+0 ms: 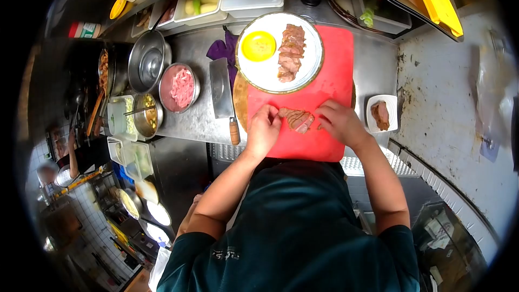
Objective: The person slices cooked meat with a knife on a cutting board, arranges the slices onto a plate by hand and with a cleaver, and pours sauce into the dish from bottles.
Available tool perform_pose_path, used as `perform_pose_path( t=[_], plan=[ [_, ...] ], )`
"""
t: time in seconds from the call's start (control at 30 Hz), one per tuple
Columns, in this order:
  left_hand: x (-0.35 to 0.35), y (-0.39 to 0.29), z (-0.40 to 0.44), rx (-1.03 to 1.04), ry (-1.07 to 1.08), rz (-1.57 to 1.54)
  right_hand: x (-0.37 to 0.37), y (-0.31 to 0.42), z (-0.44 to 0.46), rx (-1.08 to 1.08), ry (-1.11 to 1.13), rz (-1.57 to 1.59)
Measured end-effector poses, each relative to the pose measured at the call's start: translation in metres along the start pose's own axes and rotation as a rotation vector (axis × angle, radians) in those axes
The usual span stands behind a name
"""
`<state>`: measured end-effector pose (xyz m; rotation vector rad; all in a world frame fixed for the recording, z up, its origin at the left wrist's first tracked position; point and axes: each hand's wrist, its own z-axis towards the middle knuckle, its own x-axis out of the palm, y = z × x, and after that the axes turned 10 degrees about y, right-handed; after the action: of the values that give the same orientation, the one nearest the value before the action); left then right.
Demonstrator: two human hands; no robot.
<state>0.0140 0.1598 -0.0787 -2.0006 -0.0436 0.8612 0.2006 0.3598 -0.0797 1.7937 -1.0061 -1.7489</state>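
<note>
Purple cloth [218,50], wide steel bowl [149,65], red-capped jar [85,30], pink meat [181,87]

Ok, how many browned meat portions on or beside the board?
3: slices on the plate, a sliced portion on the red board, and a chunk in the small white dish. The right hand may hide scraps.

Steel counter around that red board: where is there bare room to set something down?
Right of the red board, beyond the white dish, the steel counter is bare. A narrower strip lies between the bowl of pink meat and the cleaver. Further left, other bowls crowd together.
</note>
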Motion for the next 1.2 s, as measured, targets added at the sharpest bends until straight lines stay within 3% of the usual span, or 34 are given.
perform_pose_path(
  t=[0.07, 0.17, 0.3, 0.5, 0.7, 0.93, 1.03, 1.2],
  plan=[
    [0.003, 0.008, 0.0, 0.181, -0.1, 0.102, 0.009, 0.0, 0.001, -0.055, 0.032, 0.013],
    [-0.001, -0.009, -0.014, 0.38, -0.004, 0.232, 0.016, 0.003, 0.006, -0.142, 0.054, -0.033],
    [0.011, -0.009, -0.02, 0.436, 0.107, 0.32, 0.017, 0.001, 0.014, -0.245, 0.057, -0.127],
    [0.021, 0.0, -0.019, 0.525, 0.049, 0.338, 0.015, -0.014, 0.019, -0.405, 0.136, -0.387],
    [-0.006, -0.027, -0.003, 0.158, 0.137, -0.221, 0.022, -0.012, 0.018, -0.39, 0.075, -0.384],
    [-0.043, -0.072, 0.079, 0.18, 0.093, -0.173, 0.021, -0.009, 0.019, -0.302, 0.117, -0.269],
    [-0.043, -0.082, 0.108, 0.072, 0.18, -0.503, 0.017, -0.007, 0.019, -0.296, 0.087, -0.213],
    [-0.029, -0.071, 0.127, 0.083, 0.08, -0.323, 0.011, 0.0, 0.018, -0.229, 0.052, -0.119]
  ],
)
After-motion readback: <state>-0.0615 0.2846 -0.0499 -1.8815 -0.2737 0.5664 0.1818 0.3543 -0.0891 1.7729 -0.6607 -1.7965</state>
